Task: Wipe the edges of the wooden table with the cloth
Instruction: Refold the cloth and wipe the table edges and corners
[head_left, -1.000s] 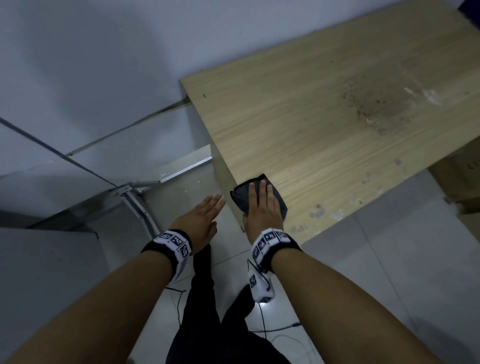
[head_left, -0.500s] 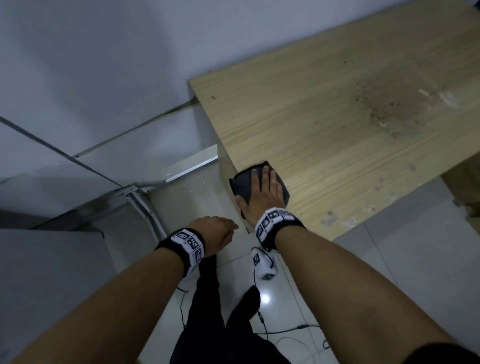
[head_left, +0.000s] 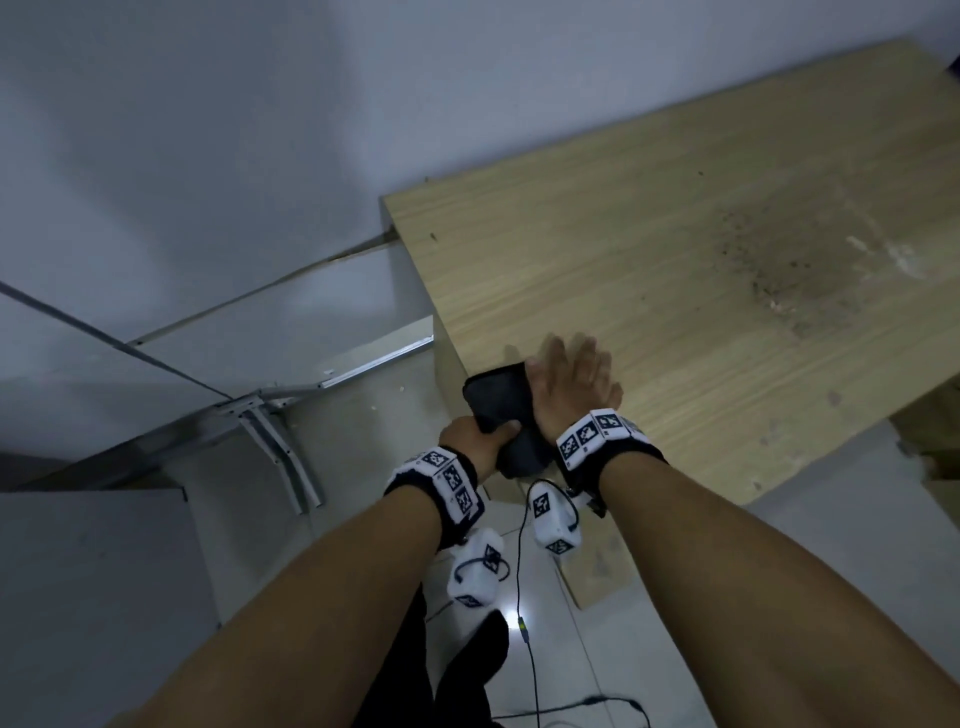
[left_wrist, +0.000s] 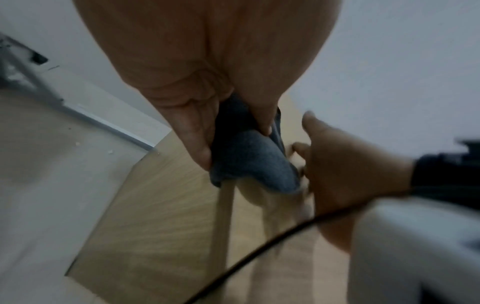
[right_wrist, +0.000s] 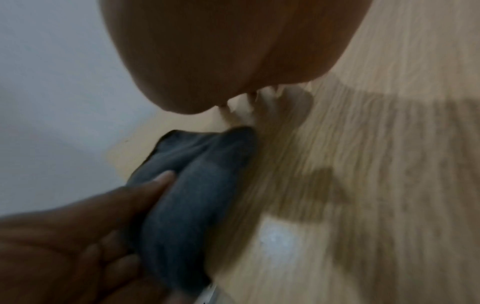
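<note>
A dark grey cloth (head_left: 498, 405) lies draped over the left edge of the light wooden table (head_left: 675, 260), near its front corner. My left hand (head_left: 480, 441) grips the cloth from the side; the left wrist view shows thumb and fingers pinching a fold of the cloth (left_wrist: 249, 160). My right hand (head_left: 569, 374) is over the table top just right of the cloth, fingers extended and blurred, holding nothing. In the right wrist view the cloth (right_wrist: 197, 185) bunches on the wood (right_wrist: 363, 144) with the left thumb (right_wrist: 150, 189) pressed into it.
A grey wall runs behind the table. A metal frame (head_left: 275, 431) lies on the floor to the left. Cables (head_left: 524, 623) and a wooden piece (head_left: 597, 577) are on the tiles below. A cardboard box (head_left: 930, 436) sits under the table's right side.
My left hand came up from beside the table and took hold of the cloth. My right hand lifted off the cloth and shifted right over the table top.
</note>
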